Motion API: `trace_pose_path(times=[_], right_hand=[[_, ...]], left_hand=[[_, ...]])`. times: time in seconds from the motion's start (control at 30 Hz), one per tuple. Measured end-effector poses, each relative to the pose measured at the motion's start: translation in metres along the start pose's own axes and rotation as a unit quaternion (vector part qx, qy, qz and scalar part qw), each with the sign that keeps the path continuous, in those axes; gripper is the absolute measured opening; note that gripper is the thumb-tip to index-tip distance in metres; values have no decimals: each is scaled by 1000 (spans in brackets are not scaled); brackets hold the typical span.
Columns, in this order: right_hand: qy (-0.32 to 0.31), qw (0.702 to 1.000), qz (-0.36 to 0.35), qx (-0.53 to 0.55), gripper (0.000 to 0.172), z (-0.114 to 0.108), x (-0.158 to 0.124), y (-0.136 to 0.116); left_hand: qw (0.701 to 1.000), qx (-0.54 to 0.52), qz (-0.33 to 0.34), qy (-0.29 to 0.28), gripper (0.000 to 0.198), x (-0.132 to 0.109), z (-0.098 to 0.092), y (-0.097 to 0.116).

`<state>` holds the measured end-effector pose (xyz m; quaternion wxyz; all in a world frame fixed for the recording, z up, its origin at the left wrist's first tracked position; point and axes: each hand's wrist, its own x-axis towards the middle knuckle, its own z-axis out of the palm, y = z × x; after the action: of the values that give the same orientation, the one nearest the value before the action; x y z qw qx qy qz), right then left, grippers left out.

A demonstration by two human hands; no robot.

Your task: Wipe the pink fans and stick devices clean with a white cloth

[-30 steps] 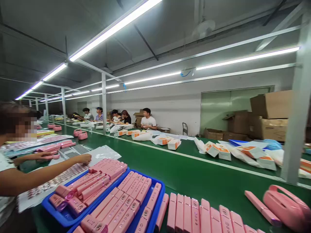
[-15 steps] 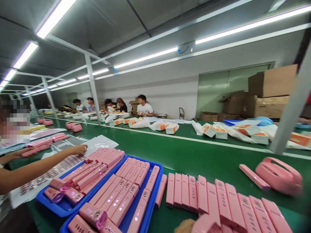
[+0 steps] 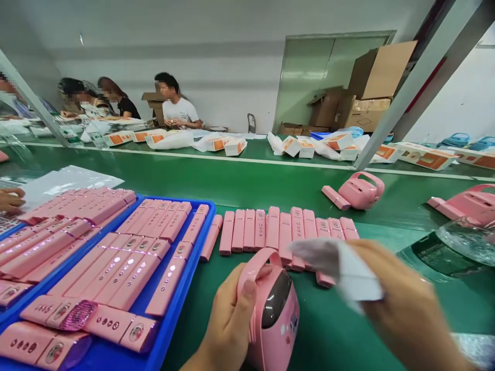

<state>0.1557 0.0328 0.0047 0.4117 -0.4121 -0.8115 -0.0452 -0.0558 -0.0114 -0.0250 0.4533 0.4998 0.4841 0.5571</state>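
Note:
My left hand (image 3: 229, 315) is closed around the handle side of a pink portable speaker-like unit (image 3: 273, 335), which has a carry handle, a dark oval window and a small printed figure on its front. It is held low, near the bottom middle. My right hand (image 3: 402, 296), smeared by motion, grips a crumpled white cloth (image 3: 358, 273) to the right of the unit and apart from it. Just beyond both hands, a row of pink microphone-like sticks (image 3: 273, 226) lies on the green tabletop (image 3: 201, 324).
Blue trays (image 3: 211, 226) full of pink sticks stand at the left. Another pink unit (image 3: 361, 190) sits behind the row, and a clear plastic bottle (image 3: 452, 247) lies at the right. Another person's hand (image 3: 11, 200) shows at the far left. White-and-orange boxes (image 3: 235, 146) line the far table.
The view has swung right and down. The pink unit in my left hand and the cloth in my right hand have come into clear view; earlier only part of a hand showed at the bottom edge.

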Motion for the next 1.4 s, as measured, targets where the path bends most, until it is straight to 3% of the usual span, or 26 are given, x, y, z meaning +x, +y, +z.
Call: trace_pose_path(times=[0.1,0.3,0.43,0.5,0.6,0.73,0.87,0.97,1.13,1.27,1.4], right_hand=[[-54,997,-43,46,24,25,-9,-21],[-7,996,-63,57,25,49,-44,-54],[18,996,-47,79,29,55,-44,-44],[22,993,-75,85,29,56,-39,-38],[-16,982,-153,107,29,55,-32,-35],[-72,983,-133,105,36,52,-28,-32],[-106,972,-189,91,47,51,-31,-28],[-129,976,-143,98,50,51,-33,-27],[-94,974,-178,108,40,52,-33,-31],[-112,979,-138,100,37,53,-32,-31],[-79,971,-207,88,34,51,-29,-32]], left_hand=[[1000,-22,-1,-2,39,-1,1,2],[997,-60,-5,-45,42,1,-1,3],[999,-37,11,-19,39,0,-1,3],[999,-31,14,-9,38,0,0,2],[999,-42,6,-14,37,1,1,1],[999,-31,9,13,36,3,2,2],[999,-34,4,11,37,3,2,3],[999,-31,-1,19,38,4,1,4],[1000,-31,-3,-2,38,4,0,5],[999,-32,-4,15,39,2,0,5],[999,-42,-2,-2,37,2,1,6]])
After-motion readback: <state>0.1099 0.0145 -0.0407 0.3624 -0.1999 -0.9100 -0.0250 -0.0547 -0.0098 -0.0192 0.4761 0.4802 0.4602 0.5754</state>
